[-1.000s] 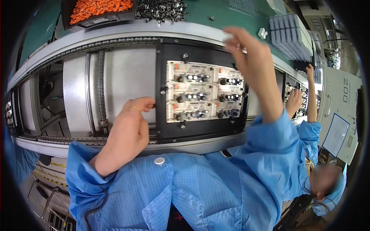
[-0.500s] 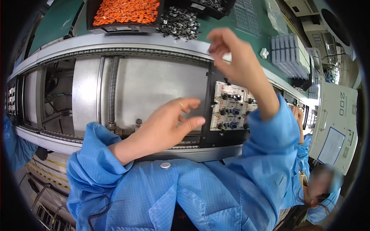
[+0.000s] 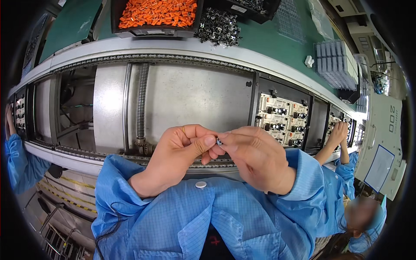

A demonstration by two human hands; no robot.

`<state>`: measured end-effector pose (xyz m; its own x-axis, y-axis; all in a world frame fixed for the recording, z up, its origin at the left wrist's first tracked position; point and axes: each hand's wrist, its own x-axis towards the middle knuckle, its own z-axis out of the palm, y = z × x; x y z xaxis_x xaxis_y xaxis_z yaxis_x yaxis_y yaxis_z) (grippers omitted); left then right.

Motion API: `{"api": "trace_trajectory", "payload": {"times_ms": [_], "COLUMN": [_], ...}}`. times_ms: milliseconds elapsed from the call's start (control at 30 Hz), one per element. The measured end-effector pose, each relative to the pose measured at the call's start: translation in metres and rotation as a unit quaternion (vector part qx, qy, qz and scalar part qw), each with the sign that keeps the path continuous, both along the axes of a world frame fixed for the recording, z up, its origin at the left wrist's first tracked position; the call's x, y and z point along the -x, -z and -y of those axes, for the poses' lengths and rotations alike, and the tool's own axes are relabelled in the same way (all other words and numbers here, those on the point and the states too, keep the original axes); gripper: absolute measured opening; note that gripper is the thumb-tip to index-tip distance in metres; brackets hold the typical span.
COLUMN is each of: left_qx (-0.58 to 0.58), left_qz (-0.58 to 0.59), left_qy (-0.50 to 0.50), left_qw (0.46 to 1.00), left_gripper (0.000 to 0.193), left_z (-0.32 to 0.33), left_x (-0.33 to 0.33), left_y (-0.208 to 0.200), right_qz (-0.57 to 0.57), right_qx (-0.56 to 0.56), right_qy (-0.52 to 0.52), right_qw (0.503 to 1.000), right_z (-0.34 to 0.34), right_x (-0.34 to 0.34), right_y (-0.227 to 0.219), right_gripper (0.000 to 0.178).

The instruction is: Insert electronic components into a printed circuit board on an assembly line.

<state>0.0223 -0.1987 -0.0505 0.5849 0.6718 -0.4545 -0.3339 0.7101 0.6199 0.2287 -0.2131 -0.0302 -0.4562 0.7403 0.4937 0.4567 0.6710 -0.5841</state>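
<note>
My left hand (image 3: 171, 154) and my right hand (image 3: 260, 158) meet in front of my chest, above the near rail of the conveyor. Between their fingertips sits a small dark and silvery part (image 3: 219, 141), mostly covered, so its kind is hard to make out. Thumb and fingers of both hands are pinched at it. Just beyond my right hand, a pale circuit board panel (image 3: 281, 120) with black, blue and orange components lies in a black carrier frame (image 3: 255, 97).
Across the far rail (image 3: 182, 57), a black bin (image 3: 156, 32) holds orange components beside a loose pile of black-and-silver metal parts (image 3: 219, 28). Clear trays (image 3: 333, 63) are stacked at right. A co-worker's hands (image 3: 337, 135) work at another board; another co-worker's sleeve (image 3: 21, 151) shows at far left.
My right hand has come down from above the far rail to meet my left hand. Both have closed into a pinch at the small part. The whole view has shifted slightly.
</note>
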Motion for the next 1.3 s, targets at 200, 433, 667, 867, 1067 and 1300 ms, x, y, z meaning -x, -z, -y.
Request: {"api": "trace_trajectory", "payload": {"times_ms": [200, 433, 667, 867, 1067, 1300], "left_qx": [0.008, -0.226, -0.1, -0.206, -0.173, -0.44], "left_qz": [0.006, -0.173, -0.066, -0.169, -0.178, -0.31], "left_qy": [-0.045, -0.052, -0.209, -0.097, -0.081, 0.252], "left_qw": [0.999, 0.957, 0.97, 0.959, 0.965, 0.804], "left_gripper": [0.019, 0.014, 0.039, 0.035, 0.032, 0.032], "left_z": [-0.001, -0.096, -0.147, -0.097, -0.058, -0.073], "left_x": [-0.003, -0.023, -0.076, -0.019, 0.058, 0.025], "left_y": [0.01, 0.02, 0.021, -0.01, 0.019, 0.067], "right_qz": [0.046, 0.009, 0.052, 0.2, 0.075, -0.221], "right_qx": [-0.078, 0.04, 0.02, 0.043, 0.24, 0.159], "right_qy": [0.052, 0.163, 0.169, 0.115, 0.048, 0.38], "right_qw": [0.995, 0.986, 0.984, 0.972, 0.967, 0.884], "right_z": [-0.001, -0.102, -0.178, -0.071, 0.011, 0.052], "right_x": [0.008, -0.023, -0.028, -0.046, -0.031, -0.036], "right_y": [-0.002, 0.009, 0.021, 0.005, 0.05, 0.051], "right_gripper": [0.026, 0.039, 0.038, 0.029, 0.023, 0.014]}}
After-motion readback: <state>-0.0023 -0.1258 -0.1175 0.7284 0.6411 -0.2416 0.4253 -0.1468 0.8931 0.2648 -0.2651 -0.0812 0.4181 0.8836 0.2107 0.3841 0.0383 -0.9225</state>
